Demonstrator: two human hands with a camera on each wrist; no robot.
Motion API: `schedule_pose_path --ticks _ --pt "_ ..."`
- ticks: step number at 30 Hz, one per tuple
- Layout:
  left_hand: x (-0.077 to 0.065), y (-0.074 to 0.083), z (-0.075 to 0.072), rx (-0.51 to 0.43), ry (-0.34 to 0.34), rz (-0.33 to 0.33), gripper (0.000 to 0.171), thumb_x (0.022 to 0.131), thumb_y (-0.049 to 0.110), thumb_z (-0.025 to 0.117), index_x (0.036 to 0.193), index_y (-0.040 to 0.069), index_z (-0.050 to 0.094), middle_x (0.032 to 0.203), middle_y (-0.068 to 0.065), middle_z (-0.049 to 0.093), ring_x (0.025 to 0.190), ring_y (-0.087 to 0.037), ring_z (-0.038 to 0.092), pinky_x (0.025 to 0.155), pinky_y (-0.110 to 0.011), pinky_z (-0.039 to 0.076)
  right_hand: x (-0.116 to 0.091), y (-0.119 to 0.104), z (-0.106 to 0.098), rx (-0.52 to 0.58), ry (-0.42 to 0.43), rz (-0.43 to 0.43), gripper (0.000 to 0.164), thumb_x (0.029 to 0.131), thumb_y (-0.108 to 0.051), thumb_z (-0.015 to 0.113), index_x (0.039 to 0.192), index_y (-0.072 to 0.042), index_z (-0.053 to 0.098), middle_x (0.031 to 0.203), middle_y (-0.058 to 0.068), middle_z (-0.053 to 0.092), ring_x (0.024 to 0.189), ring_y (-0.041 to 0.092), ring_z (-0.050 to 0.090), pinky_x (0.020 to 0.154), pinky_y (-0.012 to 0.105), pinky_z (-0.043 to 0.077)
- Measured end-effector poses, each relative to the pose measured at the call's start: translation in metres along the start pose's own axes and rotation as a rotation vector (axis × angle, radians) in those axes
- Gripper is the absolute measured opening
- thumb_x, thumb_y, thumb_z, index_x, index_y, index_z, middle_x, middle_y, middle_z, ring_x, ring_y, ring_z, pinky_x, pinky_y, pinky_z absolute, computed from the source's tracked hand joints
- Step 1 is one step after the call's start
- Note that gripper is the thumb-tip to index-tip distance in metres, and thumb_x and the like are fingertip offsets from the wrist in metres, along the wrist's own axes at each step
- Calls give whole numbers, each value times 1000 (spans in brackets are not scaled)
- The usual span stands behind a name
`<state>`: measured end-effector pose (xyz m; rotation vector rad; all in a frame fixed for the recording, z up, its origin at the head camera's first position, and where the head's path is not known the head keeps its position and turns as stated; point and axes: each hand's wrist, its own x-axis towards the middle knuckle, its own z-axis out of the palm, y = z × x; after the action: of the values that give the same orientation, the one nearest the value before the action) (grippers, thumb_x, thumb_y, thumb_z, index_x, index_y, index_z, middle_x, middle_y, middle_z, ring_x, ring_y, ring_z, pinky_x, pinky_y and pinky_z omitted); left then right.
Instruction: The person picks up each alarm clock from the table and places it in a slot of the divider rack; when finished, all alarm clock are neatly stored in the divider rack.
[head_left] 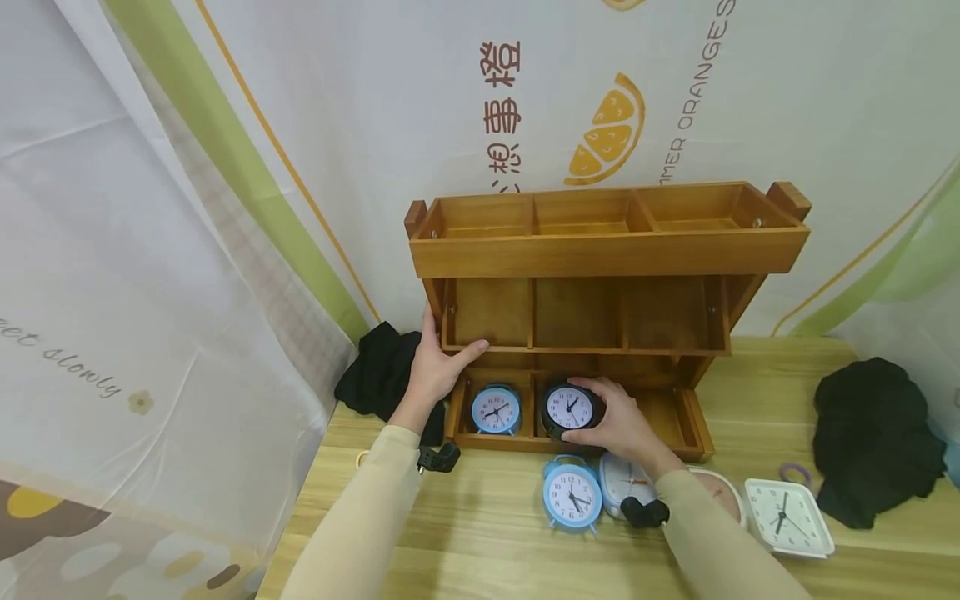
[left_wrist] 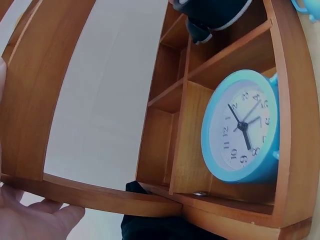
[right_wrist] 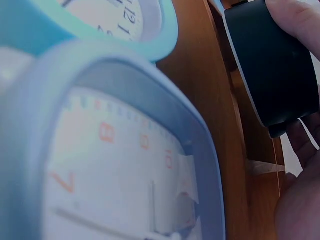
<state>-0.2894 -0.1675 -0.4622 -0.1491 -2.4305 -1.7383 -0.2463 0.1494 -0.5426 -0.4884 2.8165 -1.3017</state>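
Tabletop (head_left: pixel 480 521) spans lower frame; we're prob. seating black clock (head_left: pixel 567 410) in wooden box (head_left: pixel 600 254), R hand (head_left: pixel 621 423) pinching it, L hand (head_left: pixel 437 367) gripping box's side; next likely needs letting go.

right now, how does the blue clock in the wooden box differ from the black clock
The blue clock has a light blue casing; the black clock has a black one. The blue clock is untouched, while the right hand grips the black clock. The blue clock sits in the lower left compartment; the black clock is at the middle one. Both have round white dials with dark numerals.
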Motion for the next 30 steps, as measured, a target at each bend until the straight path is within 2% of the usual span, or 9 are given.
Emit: schedule_pose_path --ticks 9,16,22,30 --pt "0 1 0 2 -1 -2 116 90 36 84 168 38 -2 167 -5 30 142 -33 48 115 -50 42 9 5 0 -10 -8 2 87 70 -35 98 145 -13 61 147 21 55 132 47 51 105 80 25" --pt "-1 2 0 9 3 -7 116 91 36 84 168 37 -3 169 -5 26 146 -34 44 116 -52 40 12 11 1 -32 -12 -12 87 69 -34 99 145 -14 61 148 20 56 130 45 53 100 72 29" --pt "-1 3 1 -19 -2 6 116 91 32 84 167 39 -3 168 -3 27 144 -31 47 115 -50 42 11 15 2 -41 -24 -14 86 70 -35 99 145 -13 62 147 20 56 131 46 52 99 76 27" --pt "-1 3 1 -16 -2 10 115 92 31 84 167 38 -3 168 -1 27 145 -29 44 117 -47 40 15 19 3 -80 -55 12 88 69 -40 99 145 -14 62 147 20 56 132 45 51 95 70 29"
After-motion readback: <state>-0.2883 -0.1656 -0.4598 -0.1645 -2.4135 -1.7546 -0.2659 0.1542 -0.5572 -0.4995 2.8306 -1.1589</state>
